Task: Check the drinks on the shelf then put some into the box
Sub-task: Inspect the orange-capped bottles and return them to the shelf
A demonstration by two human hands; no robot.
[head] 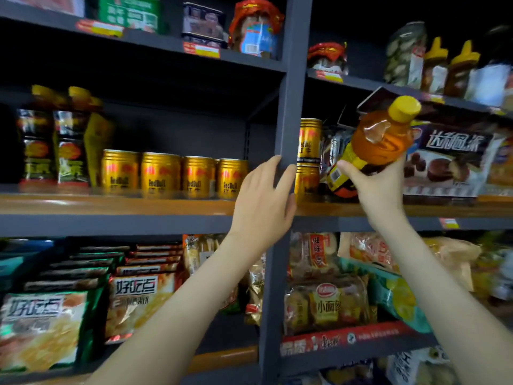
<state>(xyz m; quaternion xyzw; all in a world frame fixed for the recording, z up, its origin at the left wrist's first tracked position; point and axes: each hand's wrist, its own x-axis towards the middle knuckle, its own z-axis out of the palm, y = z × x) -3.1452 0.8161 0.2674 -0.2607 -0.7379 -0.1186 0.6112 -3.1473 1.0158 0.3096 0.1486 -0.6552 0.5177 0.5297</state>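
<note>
My right hand [374,187] grips an amber tea bottle [380,140] with a yellow cap by its lower part, tilted with the cap up and to the right, in front of the middle shelf. My left hand [262,201] rests with straight fingers against the grey upright post [291,112]. Several gold Red Bull cans [177,175] stand in a row on the middle shelf [111,207], left of the post. More gold cans [308,140] are stacked just right of the post. Dark bottles with yellow caps [52,140] stand at the far left. No box is in view.
A snack box [449,159] sits on the middle shelf behind the held bottle. The upper shelf holds jars and honey bottles [449,68]. The lower shelves are packed with biscuit bags [41,329] and bread packs [327,304].
</note>
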